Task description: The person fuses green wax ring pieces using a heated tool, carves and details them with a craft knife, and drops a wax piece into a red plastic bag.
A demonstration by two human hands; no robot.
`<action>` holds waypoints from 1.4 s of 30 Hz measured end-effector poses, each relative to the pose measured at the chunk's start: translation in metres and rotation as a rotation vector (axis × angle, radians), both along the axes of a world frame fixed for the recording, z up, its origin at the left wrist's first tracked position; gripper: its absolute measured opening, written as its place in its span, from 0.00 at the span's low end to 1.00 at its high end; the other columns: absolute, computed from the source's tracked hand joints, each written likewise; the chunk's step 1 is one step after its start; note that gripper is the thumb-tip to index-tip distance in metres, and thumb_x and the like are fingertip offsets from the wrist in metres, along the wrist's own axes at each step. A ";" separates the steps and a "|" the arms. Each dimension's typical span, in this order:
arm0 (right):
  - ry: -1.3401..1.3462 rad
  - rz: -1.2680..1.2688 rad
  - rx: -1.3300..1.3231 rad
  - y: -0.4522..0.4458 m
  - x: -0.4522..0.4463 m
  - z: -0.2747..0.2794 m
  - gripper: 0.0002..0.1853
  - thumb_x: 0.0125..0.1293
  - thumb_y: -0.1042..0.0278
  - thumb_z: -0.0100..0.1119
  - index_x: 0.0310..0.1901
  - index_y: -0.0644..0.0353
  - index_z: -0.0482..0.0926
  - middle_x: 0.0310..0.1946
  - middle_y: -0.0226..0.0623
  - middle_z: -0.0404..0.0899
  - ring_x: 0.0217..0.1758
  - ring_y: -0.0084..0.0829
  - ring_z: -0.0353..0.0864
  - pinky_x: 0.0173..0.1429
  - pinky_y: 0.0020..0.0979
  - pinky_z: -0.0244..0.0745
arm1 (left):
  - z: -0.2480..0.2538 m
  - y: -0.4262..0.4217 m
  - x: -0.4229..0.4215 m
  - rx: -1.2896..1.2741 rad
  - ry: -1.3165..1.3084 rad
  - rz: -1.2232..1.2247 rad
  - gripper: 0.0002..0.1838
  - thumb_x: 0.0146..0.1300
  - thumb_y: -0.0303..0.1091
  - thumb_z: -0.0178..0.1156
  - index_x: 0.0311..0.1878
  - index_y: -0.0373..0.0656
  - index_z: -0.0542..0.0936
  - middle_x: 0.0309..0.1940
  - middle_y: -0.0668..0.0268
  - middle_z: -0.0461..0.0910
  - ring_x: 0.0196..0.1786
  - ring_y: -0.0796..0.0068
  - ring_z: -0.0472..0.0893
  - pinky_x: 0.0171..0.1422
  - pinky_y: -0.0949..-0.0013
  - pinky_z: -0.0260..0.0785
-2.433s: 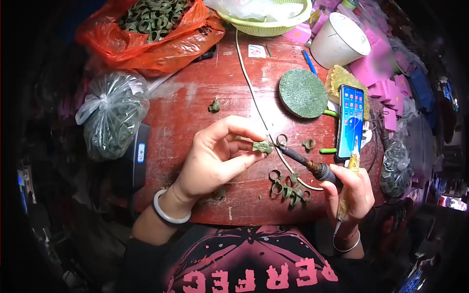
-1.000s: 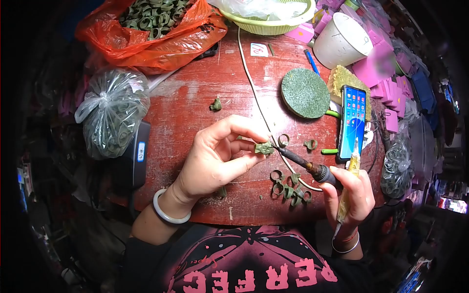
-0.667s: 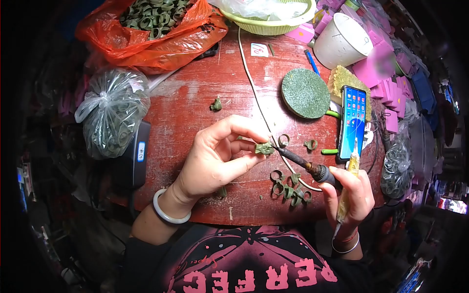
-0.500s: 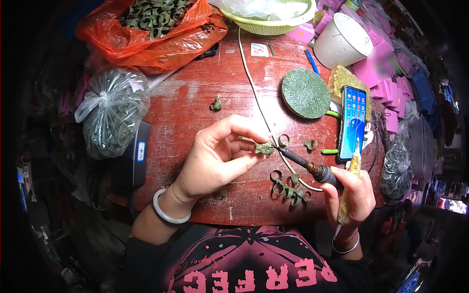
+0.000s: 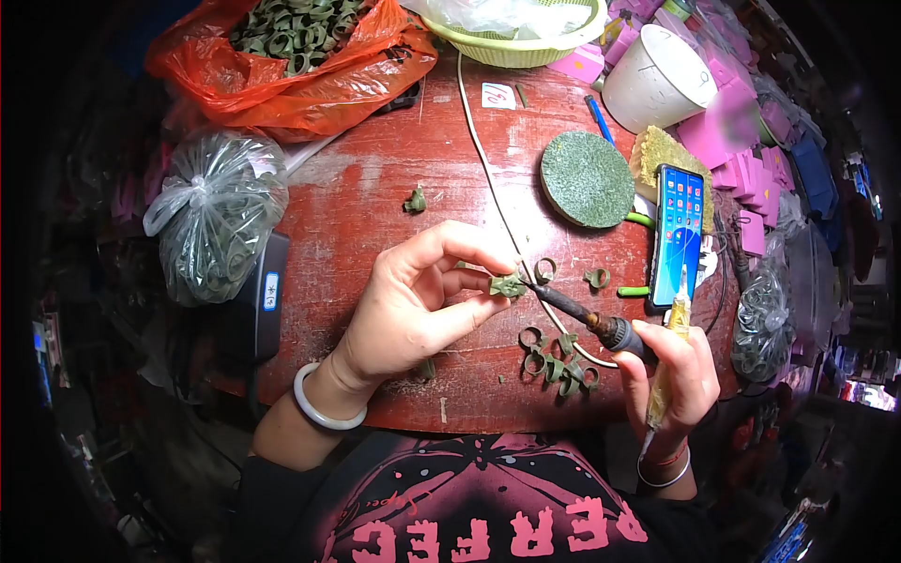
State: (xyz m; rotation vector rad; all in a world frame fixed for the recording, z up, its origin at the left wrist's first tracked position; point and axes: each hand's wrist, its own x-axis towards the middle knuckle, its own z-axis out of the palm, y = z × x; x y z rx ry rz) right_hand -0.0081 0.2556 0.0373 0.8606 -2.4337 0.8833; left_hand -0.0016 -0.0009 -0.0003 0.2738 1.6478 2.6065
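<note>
Between the thumb and fingertips of my left hand (image 5: 404, 296) is a small green ring (image 5: 508, 285), wax-like in look. My right hand (image 5: 685, 375) grips a soldering iron (image 5: 601, 324) by its dark handle, its thin tip at the ring's right side, touching or very near it. A yellowish syringe-like tool (image 5: 662, 392) also sits in my right hand, pointing up and away. Several loose green rings (image 5: 560, 364) lie below the iron, with another ring (image 5: 597, 278) above it. One more green piece (image 5: 415, 200) rests beyond my left hand.
A pale cable (image 5: 483, 155) crosses the red table. A round green pad (image 5: 587, 178), a phone (image 5: 678, 239), a yellow sponge (image 5: 648, 150) and a white bucket (image 5: 648, 84) stand right. An orange bag (image 5: 310, 108) of rings and a clear tied bag (image 5: 216, 225) are left; a green basket (image 5: 526, 52) is behind.
My right hand and the soldering iron have shifted slightly left, the tip staying by the ring. My left hand has stayed still.
</note>
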 end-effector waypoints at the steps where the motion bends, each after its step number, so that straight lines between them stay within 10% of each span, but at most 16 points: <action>1: -0.007 0.001 0.013 0.000 0.000 0.000 0.19 0.47 0.70 0.76 0.41 0.64 0.81 0.30 0.38 0.79 0.27 0.32 0.75 0.31 0.29 0.71 | 0.000 0.000 0.000 0.001 0.000 -0.002 0.17 0.54 0.08 0.56 0.46 0.35 0.76 0.49 0.57 0.74 0.52 0.73 0.76 0.55 0.70 0.75; 18: -0.003 -0.280 0.174 0.010 -0.035 -0.013 0.11 0.55 0.77 0.68 0.40 0.64 0.79 0.30 0.43 0.76 0.30 0.43 0.78 0.33 0.36 0.72 | 0.005 0.000 0.002 0.053 -0.095 0.023 0.19 0.52 0.09 0.59 0.46 0.38 0.75 0.48 0.59 0.76 0.52 0.74 0.76 0.57 0.70 0.70; 42: -0.022 0.025 -0.008 0.004 -0.006 0.002 0.18 0.48 0.73 0.75 0.41 0.65 0.81 0.28 0.38 0.77 0.26 0.32 0.72 0.30 0.28 0.67 | 0.001 -0.001 0.001 0.011 -0.054 -0.006 0.19 0.52 0.09 0.59 0.48 0.35 0.76 0.48 0.61 0.74 0.53 0.74 0.75 0.58 0.70 0.71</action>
